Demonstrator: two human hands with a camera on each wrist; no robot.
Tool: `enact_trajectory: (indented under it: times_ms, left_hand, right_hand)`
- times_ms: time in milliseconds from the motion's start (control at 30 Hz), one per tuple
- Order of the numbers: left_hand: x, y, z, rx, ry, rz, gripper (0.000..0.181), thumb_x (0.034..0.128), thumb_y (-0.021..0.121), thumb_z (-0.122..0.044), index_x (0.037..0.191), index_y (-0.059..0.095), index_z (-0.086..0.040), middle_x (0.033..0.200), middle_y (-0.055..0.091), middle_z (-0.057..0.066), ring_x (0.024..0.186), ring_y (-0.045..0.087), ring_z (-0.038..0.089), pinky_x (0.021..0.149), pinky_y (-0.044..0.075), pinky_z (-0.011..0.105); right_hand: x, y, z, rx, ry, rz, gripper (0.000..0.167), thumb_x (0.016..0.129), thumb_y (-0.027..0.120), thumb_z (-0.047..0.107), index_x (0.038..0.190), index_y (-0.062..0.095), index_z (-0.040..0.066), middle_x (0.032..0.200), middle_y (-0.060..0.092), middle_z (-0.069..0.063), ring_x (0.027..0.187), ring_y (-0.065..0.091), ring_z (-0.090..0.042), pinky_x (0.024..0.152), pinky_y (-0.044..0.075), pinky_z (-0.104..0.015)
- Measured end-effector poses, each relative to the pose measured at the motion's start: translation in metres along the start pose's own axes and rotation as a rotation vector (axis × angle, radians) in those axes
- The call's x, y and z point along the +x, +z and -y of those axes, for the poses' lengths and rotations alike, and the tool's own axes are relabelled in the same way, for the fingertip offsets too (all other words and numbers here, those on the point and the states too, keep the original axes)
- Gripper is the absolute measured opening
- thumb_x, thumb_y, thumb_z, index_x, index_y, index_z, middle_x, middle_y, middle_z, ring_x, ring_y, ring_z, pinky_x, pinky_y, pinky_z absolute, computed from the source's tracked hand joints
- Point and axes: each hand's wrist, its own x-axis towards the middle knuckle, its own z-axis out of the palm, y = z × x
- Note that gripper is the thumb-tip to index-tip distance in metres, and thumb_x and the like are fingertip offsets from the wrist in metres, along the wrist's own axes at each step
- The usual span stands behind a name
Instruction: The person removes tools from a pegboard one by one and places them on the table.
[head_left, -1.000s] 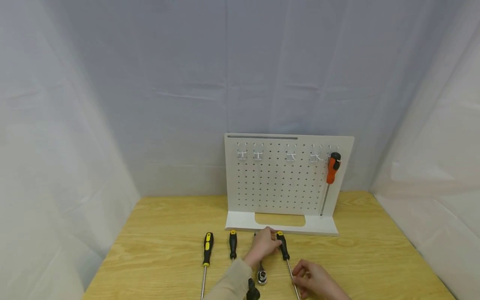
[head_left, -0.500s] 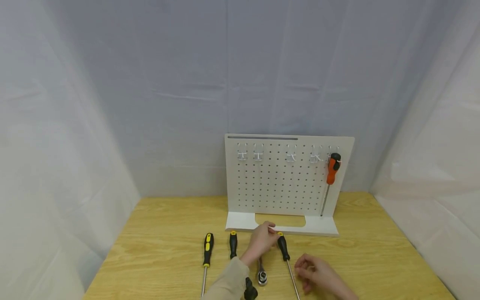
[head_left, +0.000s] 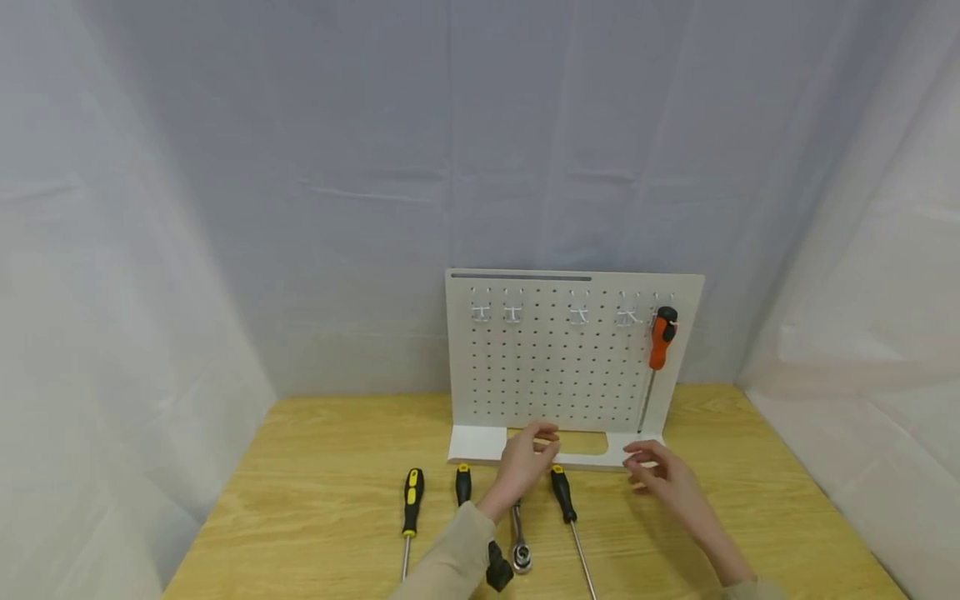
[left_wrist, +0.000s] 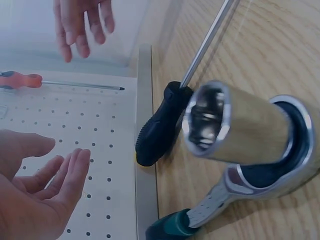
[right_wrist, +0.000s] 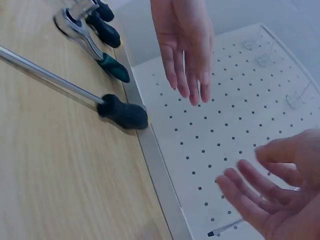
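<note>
My left hand (head_left: pixel 527 460) hovers in front of the white pegboard (head_left: pixel 540 367), fingers relaxed and holding nothing. To its right, my right hand (head_left: pixel 666 479) is raised near the board's base, also holding nothing, with thumb and fingers apart in the right wrist view. Between and below them, a black screwdriver (head_left: pixel 562 497) with a yellow end lies on the table. Left of it lies a ratchet wrench (head_left: pixel 520 542), whose green-black grip (left_wrist: pixel 175 225) and upright socket (left_wrist: pixel 245 125) show in the left wrist view. An orange-and-black screwdriver (head_left: pixel 661 340) hangs at the board's right.
Several clear hooks (head_left: pixel 578 308) line the board's upper part. Two more black-and-yellow screwdrivers, a left one (head_left: pixel 412 504) and a nearer one (head_left: pixel 463 483) partly behind the left sleeve (head_left: pixel 457 550), lie on the wooden table (head_left: pixel 322 467). White sheeting (head_left: pixel 337 208) surrounds it.
My right hand has left the screwdriver's shaft and risen away to the right. My left hand has moved off its handle, up towards the board. The screwdriver stays on the table.
</note>
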Motion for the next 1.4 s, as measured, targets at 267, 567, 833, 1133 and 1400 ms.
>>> enact_trajectory:
  times_ms: [267, 567, 833, 1133, 1400]
  left_hand:
    - [0.009, -0.002, -0.011, -0.006, 0.062, 0.016, 0.028, 0.1013, 0.063, -0.013, 0.127, 0.064, -0.002, 0.119, 0.071, 0.011, 0.102, 0.069, 0.024, 0.075, 0.061, 0.023]
    - [0.02, 0.0, -0.017, -0.009, 0.094, 0.023, 0.027, 0.1019, 0.062, -0.013, 0.127, 0.065, -0.003, 0.12, 0.071, 0.01, 0.103, 0.07, 0.024, 0.076, 0.06, 0.021]
    - [0.026, 0.0, -0.024, -0.031, 0.09, 0.033, 0.029, 0.1023, 0.062, -0.015, 0.13, 0.064, -0.005, 0.122, 0.07, 0.009, 0.104, 0.069, 0.021, 0.078, 0.059, 0.02]
    - [0.038, 0.001, -0.036, -0.08, 0.106, 0.054, 0.031, 0.1031, 0.061, -0.016, 0.131, 0.063, -0.004, 0.124, 0.069, 0.009, 0.106, 0.069, 0.021, 0.08, 0.059, 0.02]
    - [0.048, 0.007, -0.048, -0.109, 0.155, 0.068, 0.03, 0.1037, 0.06, -0.016, 0.13, 0.063, -0.002, 0.125, 0.068, 0.012, 0.107, 0.069, 0.023, 0.081, 0.06, 0.021]
  right_hand:
    - [0.032, -0.02, 0.003, -0.07, -0.098, -0.314, 0.032, 0.101, 0.06, 0.002, 0.13, 0.056, -0.011, 0.12, 0.062, -0.033, 0.091, 0.059, 0.004, 0.076, 0.055, -0.01]
    - [0.062, -0.031, -0.006, -0.078, -0.007, -0.435, 0.041, 0.101, 0.061, 0.006, 0.139, 0.053, -0.006, 0.132, 0.06, -0.027, 0.101, 0.054, -0.002, 0.079, 0.045, -0.001]
    - [0.077, -0.031, -0.021, -0.098, -0.037, -0.442, 0.04, 0.098, 0.062, -0.002, 0.136, 0.054, -0.01, 0.128, 0.061, -0.032, 0.111, 0.059, -0.038, 0.077, 0.043, 0.0]
    - [0.087, -0.034, -0.037, -0.119, -0.033, -0.392, 0.039, 0.097, 0.063, -0.002, 0.134, 0.054, -0.011, 0.125, 0.061, -0.032, 0.109, 0.06, -0.036, 0.078, 0.044, -0.001]
    - [0.085, -0.035, -0.043, -0.161, -0.014, -0.323, 0.033, 0.097, 0.064, 0.001, 0.128, 0.057, -0.01, 0.122, 0.063, -0.031, 0.099, 0.06, -0.011, 0.079, 0.046, -0.006]
